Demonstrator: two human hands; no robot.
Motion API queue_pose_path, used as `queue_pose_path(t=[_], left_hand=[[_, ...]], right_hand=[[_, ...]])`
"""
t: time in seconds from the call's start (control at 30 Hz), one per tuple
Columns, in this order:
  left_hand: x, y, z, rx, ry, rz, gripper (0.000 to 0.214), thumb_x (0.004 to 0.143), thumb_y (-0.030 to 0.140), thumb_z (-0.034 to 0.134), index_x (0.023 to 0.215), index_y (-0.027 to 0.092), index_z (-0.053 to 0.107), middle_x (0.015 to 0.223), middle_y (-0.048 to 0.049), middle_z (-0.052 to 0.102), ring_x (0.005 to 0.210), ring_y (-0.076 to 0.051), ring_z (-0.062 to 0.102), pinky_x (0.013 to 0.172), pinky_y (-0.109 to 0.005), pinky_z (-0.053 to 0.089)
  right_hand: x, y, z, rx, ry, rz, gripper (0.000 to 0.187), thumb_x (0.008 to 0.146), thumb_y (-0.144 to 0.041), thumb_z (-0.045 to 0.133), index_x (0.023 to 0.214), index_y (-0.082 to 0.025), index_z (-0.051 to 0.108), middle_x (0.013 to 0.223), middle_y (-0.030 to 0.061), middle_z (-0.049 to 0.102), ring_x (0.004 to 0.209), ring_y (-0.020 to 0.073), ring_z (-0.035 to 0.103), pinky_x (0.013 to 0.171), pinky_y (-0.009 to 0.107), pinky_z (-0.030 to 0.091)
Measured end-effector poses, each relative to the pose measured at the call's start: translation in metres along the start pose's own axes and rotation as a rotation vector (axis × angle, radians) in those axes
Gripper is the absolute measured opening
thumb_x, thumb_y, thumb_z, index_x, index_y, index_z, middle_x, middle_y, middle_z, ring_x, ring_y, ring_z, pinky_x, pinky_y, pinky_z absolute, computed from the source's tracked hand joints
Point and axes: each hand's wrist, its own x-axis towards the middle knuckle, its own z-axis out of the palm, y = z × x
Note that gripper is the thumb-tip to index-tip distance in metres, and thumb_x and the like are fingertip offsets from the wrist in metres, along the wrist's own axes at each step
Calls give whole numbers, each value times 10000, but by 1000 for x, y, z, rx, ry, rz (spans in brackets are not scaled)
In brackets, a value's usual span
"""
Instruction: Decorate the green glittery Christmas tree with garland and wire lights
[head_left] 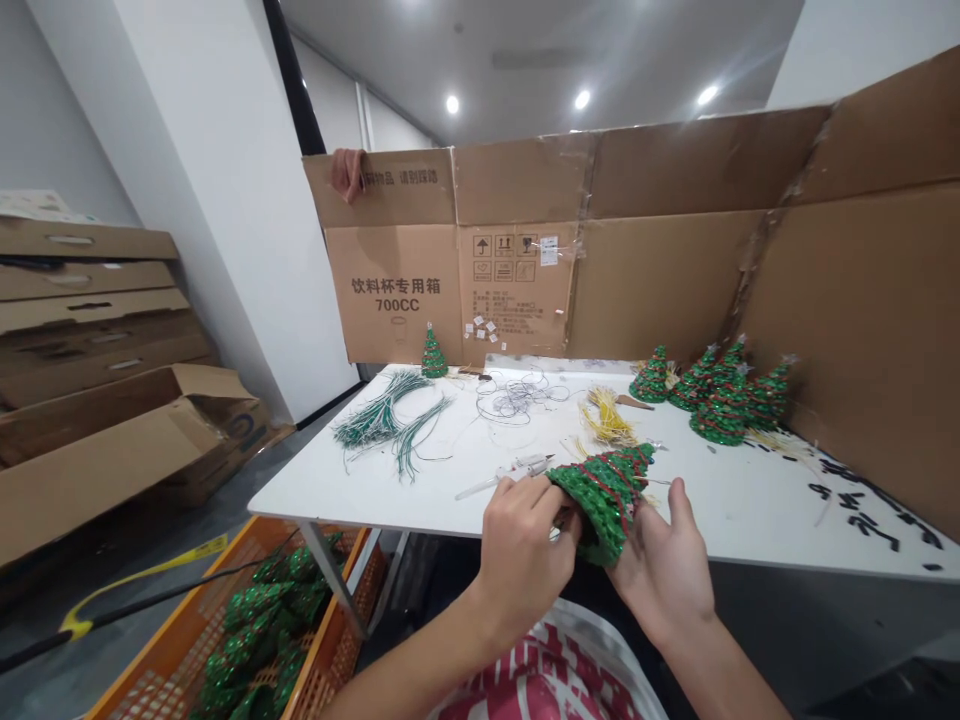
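To the left of the white table (435, 508) rises a stack of flat cardboard boxes (90, 300), with an open carton (120, 450) lower down in front of it. Nearer, on the floor beside the table's left leg, is an orange crate (335, 655) with green tinsel trees (255, 610) heaped inside. On the table's left part lie bundles of green wire strands (382, 415), and a small decorated tree (433, 358) stands at its back edge, before a cardboard screen (517, 190). A loose tangle of thin wire (517, 400) spreads over the middle of the table, with pen-like tools (517, 470) nearer its front edge. Just in front of that edge, the left hand (529, 535) has its fingers closed around the base rim of a green tree with red garland (604, 490), which is tilted, its tip pointing up and right. Beyond this tree, yellow strands (609, 418) lie bunched on the table. The right hand (667, 570) is against the tree's right side, thumb raised clear; its fingers are mostly hidden, so I cannot tell how firmly it grips. At the table's back right stand several finished-looking trees (724, 405), with black scraps (855, 500) scattered along its right end.
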Motion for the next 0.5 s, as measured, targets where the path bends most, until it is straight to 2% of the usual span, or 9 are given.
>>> queue_pose_path(t=[0.1, 0.17, 0.27, 0.4, 0.5], left_hand=[[-1, 0, 0, -59, -4, -23, 235, 928, 39, 661, 784, 216, 603, 739, -21, 721, 695, -209, 655, 686, -373, 373], [-2, 1, -1, -110, -8, -52, 249, 913, 29, 649, 764, 218, 585, 694, -8, 696, 643, -191, 625, 646, -350, 357], [0, 2, -4, -202, -30, -90, 249, 927, 56, 644, 745, 218, 589, 664, 12, 667, 594, -155, 587, 595, -301, 359], [3, 4, -9, -300, -55, -114, 254, 972, 89, 611, 750, 210, 638, 674, 17, 663, 595, -132, 568, 588, -263, 382], [4, 4, -10, -323, -61, -137, 244, 956, 83, 617, 744, 203, 643, 683, 11, 655, 611, -136, 556, 599, -271, 370]], right_hand=[[-5, -3, 6, 55, 22, 16, 474, 1022, -649, 536, 1049, -256, 801, 1123, 80, 869, 1303, 313, 743, 1148, 539, 570], [-8, -5, 9, 73, 22, 15, 479, 1027, -645, 528, 1084, -261, 809, 1111, 75, 872, 1303, 307, 743, 1157, 537, 564], [-12, -7, 11, 74, -1, -10, 446, 1033, -626, 537, 961, -280, 810, 997, 55, 875, 1282, 296, 753, 1167, 522, 558], [-15, -8, 13, 75, 4, -28, 525, 1076, -617, 467, 810, -288, 778, 795, 33, 838, 1223, 288, 780, 1161, 498, 569], [-16, -9, 15, 55, 22, -52, 521, 1087, -610, 464, 840, -292, 794, 727, 16, 812, 1201, 284, 790, 1152, 488, 581]])
